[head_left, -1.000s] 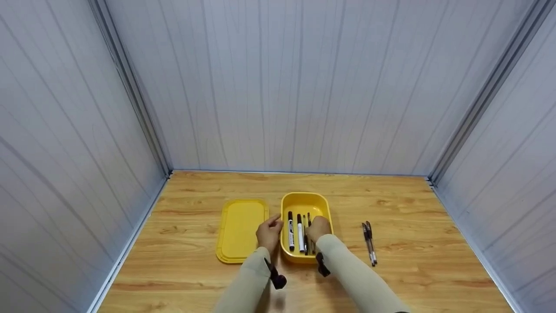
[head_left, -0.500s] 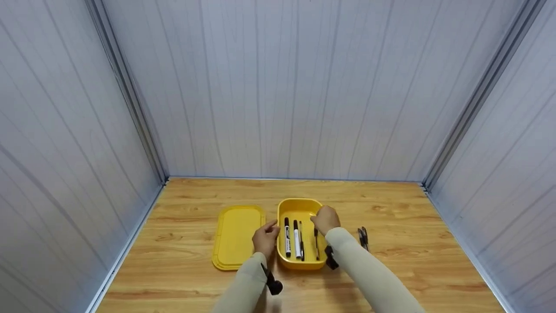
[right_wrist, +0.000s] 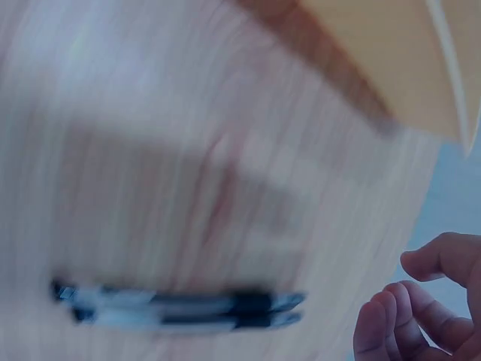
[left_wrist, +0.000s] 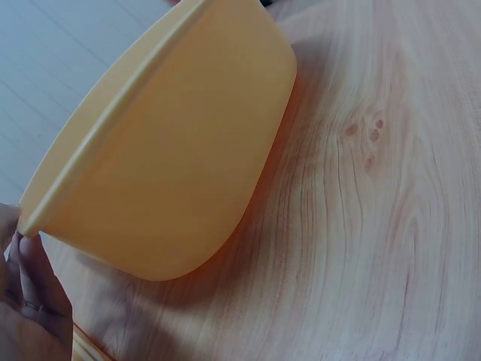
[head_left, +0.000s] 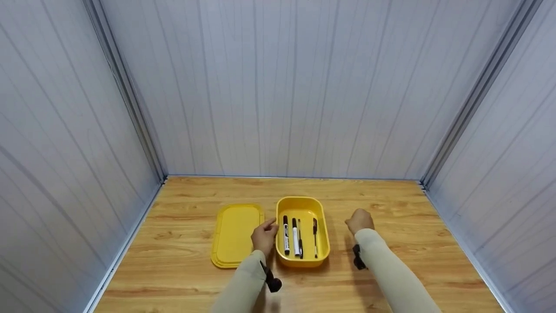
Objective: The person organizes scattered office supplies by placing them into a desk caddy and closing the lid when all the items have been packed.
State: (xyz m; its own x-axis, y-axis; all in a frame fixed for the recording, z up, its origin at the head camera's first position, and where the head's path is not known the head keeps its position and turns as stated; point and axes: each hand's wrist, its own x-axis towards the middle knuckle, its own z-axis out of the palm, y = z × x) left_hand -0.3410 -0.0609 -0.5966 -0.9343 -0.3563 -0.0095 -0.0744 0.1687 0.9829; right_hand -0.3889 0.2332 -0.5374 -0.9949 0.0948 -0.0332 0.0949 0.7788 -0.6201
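An open yellow box (head_left: 325, 252) stands on the table with two markers, a black-and-white one (head_left: 286, 234) and a white one with a black cap (head_left: 296, 239). Two slim pens lie in it too, one beside the markers and one pen (head_left: 315, 237) apart at the right. At the box's left rim, my left hand (head_left: 263, 238) pinches the edge between thumb and fingers, as the left wrist view shows. My right hand (head_left: 360, 221) hovers right of the box, holding nothing, thumb and fingers apart. Two blurred pens (right_wrist: 180, 308) lie on the table near it; the right arm hides them in the head view.
A yellow lid (head_left: 236, 234) lies flat on the wooden table (head_left: 191, 278) left of the box, partly behind the left hand. Pale panel walls (head_left: 278, 87) enclose the table at the back and both sides.
The right hand has left the box's inside and moved right, over the table. A pen now lies alone at the box's right side. The left hand stays at the rim.
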